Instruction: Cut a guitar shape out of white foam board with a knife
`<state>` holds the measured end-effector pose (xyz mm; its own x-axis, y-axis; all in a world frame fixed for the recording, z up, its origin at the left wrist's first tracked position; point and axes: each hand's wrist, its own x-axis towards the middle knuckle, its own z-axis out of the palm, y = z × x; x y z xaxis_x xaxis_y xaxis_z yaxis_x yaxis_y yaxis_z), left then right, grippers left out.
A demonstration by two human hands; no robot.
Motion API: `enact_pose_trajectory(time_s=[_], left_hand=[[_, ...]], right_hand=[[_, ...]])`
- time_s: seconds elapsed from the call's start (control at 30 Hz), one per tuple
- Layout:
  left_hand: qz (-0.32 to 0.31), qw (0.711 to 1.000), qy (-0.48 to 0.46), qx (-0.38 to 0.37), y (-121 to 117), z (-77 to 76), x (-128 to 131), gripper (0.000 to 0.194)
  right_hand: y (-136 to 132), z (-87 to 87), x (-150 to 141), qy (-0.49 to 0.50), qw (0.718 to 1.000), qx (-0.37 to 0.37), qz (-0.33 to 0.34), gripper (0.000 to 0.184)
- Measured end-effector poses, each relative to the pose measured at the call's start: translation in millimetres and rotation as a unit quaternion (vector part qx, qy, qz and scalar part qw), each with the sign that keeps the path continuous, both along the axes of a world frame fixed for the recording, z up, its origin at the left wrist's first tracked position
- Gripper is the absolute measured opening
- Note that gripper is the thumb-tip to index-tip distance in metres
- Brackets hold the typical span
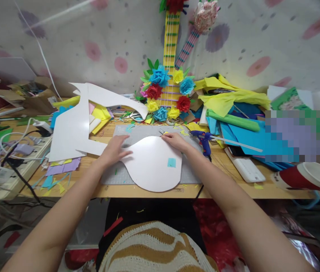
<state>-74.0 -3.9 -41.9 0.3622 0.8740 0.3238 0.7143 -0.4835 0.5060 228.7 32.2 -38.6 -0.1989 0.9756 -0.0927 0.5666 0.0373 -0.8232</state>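
Observation:
A white guitar-shaped board cutout (148,162) lies on a grey cutting mat (110,177), its round body toward me and its narrow neck running left. A small light-blue paper square (171,163) sits on its right part. My left hand (116,151) rests over the place where neck meets body, thumb and fingers apart. At the body's upper right edge, my right hand (174,141) has its fingers closed on the rim. Just right of that hand is a blue glue gun (202,140) with a long glue stick.
Behind stands a yellow paper guitar (170,49) with paper flowers. White board offcuts (73,126) and a power strip (15,170) with cables are left. Right are blue sheets (241,138), a white power bank (246,166) and a lidded red cup (298,176). Scissors (135,116) lie behind.

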Motion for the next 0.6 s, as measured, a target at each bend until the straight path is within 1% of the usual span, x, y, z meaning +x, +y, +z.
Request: enact_pose_trajectory(time_s=[0.03, 0.1, 0.17, 0.23, 0.27, 0.33, 0.4, 0.47, 0.53, 0.6], left_hand=[[-0.038, 0.998, 0.036, -0.025, -2.3, 0.4, -2.1, 0.067], [-0.072, 0.992, 0.083, -0.067, -6.0, 2.2, -4.3, 0.079], [-0.078, 0.987, 0.104, -0.095, -7.9, 3.6, -5.2, 0.080], [-0.075, 0.986, 0.110, -0.104, -7.8, 3.1, -6.2, 0.075], [-0.071, 0.986, 0.108, -0.103, -7.2, 2.1, -6.7, 0.073], [-0.056, 0.989, 0.100, -0.091, -4.5, -1.2, -7.2, 0.069], [-0.039, 0.992, 0.091, -0.074, -0.5, -4.4, -6.4, 0.066], [-0.021, 0.995, 0.082, -0.056, 4.6, -5.9, -3.8, 0.063], [-0.011, 0.997, 0.073, -0.037, 9.9, -5.2, 0.1, 0.060], [-0.010, 0.998, 0.066, -0.011, 15.1, -3.6, 4.4, 0.057]], right_hand=[[1.2, -1.4, -1.0, -0.014, 1.000, 0.013, -0.003, 0.024], [4.3, -4.7, -3.7, -0.042, 0.998, 0.039, -0.011, 0.025], [6.9, -7.6, -6.3, -0.071, 0.996, 0.054, -0.025, 0.025], [7.4, -9.3, -7.4, -0.093, 0.993, 0.060, -0.043, 0.025], [6.7, -9.8, -7.4, -0.103, 0.992, 0.063, -0.044, 0.026], [3.6, -10.8, -6.6, -0.119, 0.989, 0.085, -0.022, 0.028], [-0.6, -13.0, -5.9, -0.134, 0.983, 0.129, 0.014, 0.034], [-3.8, -17.4, -6.4, -0.146, 0.974, 0.173, 0.029, 0.043], [-4.6, -23.2, -8.5, -0.156, 0.967, 0.201, 0.019, 0.048], [-3.2, -29.4, -11.8, -0.161, 0.963, 0.216, -0.007, 0.049]])
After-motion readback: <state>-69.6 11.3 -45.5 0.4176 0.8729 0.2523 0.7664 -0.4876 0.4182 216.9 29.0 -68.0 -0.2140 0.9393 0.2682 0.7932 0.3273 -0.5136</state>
